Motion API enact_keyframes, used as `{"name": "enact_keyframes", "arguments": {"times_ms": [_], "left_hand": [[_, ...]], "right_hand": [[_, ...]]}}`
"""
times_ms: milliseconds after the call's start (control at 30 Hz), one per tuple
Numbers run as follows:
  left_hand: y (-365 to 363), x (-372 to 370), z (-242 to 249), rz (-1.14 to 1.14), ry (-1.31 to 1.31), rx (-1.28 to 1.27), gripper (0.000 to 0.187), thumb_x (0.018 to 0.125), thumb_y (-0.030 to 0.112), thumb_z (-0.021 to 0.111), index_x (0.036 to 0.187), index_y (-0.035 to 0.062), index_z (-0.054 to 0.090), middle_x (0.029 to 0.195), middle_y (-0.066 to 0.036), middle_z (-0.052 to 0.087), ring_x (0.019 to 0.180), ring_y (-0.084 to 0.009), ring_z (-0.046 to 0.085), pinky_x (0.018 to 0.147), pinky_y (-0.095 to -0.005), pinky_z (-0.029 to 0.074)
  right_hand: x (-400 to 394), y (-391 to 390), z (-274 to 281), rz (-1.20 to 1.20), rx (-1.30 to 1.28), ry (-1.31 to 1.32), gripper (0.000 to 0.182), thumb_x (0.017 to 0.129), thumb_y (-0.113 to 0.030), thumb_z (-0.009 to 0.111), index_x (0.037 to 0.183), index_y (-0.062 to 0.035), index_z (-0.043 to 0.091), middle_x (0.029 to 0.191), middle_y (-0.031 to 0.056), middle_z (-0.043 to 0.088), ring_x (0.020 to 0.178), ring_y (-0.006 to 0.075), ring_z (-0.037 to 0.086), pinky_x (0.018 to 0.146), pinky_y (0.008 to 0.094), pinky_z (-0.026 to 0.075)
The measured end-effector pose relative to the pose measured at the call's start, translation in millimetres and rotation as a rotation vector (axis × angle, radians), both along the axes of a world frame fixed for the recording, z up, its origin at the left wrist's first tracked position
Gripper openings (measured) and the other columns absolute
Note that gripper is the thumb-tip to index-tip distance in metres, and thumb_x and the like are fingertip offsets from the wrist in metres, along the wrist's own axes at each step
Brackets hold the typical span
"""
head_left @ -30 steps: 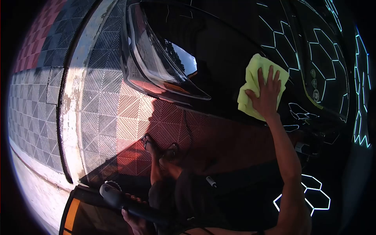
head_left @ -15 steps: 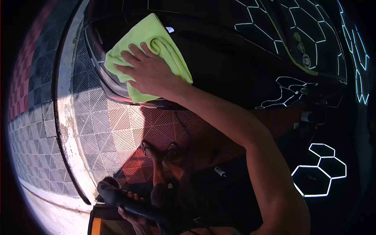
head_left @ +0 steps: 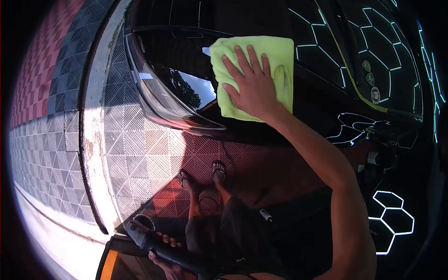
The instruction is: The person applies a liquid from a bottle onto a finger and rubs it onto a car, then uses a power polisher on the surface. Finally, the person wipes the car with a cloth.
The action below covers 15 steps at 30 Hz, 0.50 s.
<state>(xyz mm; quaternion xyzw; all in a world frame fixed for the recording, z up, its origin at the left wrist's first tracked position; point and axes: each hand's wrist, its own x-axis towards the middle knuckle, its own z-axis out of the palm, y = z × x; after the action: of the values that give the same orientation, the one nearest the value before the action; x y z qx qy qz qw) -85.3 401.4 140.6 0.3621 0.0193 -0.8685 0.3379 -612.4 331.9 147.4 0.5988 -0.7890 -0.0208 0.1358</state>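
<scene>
My right hand [head_left: 255, 91] lies flat with fingers spread on a lime-green microfibre cloth [head_left: 280, 51], pressing it against the glossy black car body [head_left: 196, 42]. The cloth is bunched, with a fold by the little finger. Low at the left, my left hand [head_left: 165, 261] is wrapped round a black car polisher [head_left: 151, 241]. Its round head [head_left: 142, 220] points away from me, and its rear end runs off against my body. Part of the left hand is hidden behind the tool.
A headlight [head_left: 184, 88] reflecting sky and a tree sits left of the cloth. Yellow tape [head_left: 347, 70] runs along the car at right. A small white-labelled bottle [head_left: 265, 215] lies on the floor. An orange-edged dark frame [head_left: 108, 263] stands at lower left. Patterned floor tiles [head_left: 123, 161] lie beyond.
My right hand has slid the cloth to the right across the car, uncovering the headlight. The view has shifted slightly. My left hand keeps holding the polisher.
</scene>
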Motion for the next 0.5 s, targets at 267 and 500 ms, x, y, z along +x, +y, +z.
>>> {"name": "enact_keyframes", "arguments": {"times_ms": [267,500], "left_hand": [[30.8,-64.9,12.5,-0.064,-0.047,-0.093,0.069,0.082,0.045,0.068,0.132,0.0077,0.040,0.105,-0.010,0.052,0.093,-0.0259,0.054,0.085,-0.0469,0.050],[69.0,-85.4,22.1,-0.059,-0.084,0.052,0.065,0.079,0.043,0.068,0.127,0.0045,0.046,0.103,-0.012,0.057,0.094,-0.0294,0.059,0.083,-0.0490,0.054]], "right_hand": [[15.1,-93.0,-22.8,0.241,-0.117,-0.177,0.057,0.093,-0.042,0.056,0.141,-0.0144,0.050,0.147,0.0134,0.043,0.139,0.0338,0.035,0.117,0.0503,0.023],[-76.2,181.2,27.9,-0.089,-0.072,-0.021,0.063,0.089,-0.040,0.060,0.147,-0.0234,0.043,0.155,0.0086,0.036,0.143,0.0331,0.031,0.112,0.0566,0.022]]}}
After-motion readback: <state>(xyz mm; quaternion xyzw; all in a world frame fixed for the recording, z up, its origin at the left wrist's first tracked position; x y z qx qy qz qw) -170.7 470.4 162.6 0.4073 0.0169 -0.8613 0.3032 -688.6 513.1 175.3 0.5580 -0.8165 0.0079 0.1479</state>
